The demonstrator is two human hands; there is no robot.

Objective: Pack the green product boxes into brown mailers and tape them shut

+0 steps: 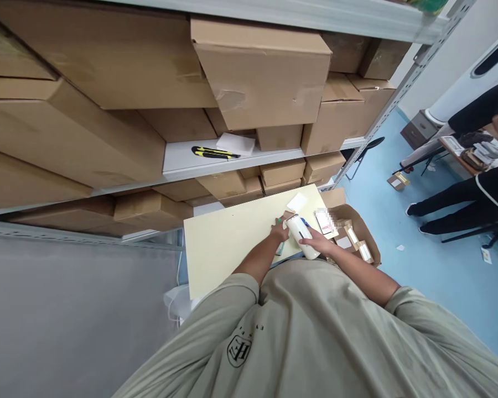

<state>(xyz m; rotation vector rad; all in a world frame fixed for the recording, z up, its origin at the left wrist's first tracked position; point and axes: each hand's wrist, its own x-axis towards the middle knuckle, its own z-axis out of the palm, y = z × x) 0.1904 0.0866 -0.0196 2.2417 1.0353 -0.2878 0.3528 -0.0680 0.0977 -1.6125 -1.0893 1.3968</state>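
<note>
My right hand (315,241) is wrapped around a white cylinder (302,236), perhaps a bottle or a roll, which is tilted above the near edge of the pale yellow table (224,237). A small blue item (305,222) shows beside it. Close to the cylinder's upper end is my left hand (279,230), its fingers curled. Bits of brown and green show around those fingers, too small to name. A green strip (280,249) lies just below that hand. Beyond both hands, a white card (297,202) rests on the table.
A printed sheet (325,221) lies at the table's right end, beside an open carton (367,237) holding small boxes. Shelves ahead hold several cardboard boxes (265,77) and a yellow-black box cutter (216,153). Other people (473,193) are at the right, near a littered table.
</note>
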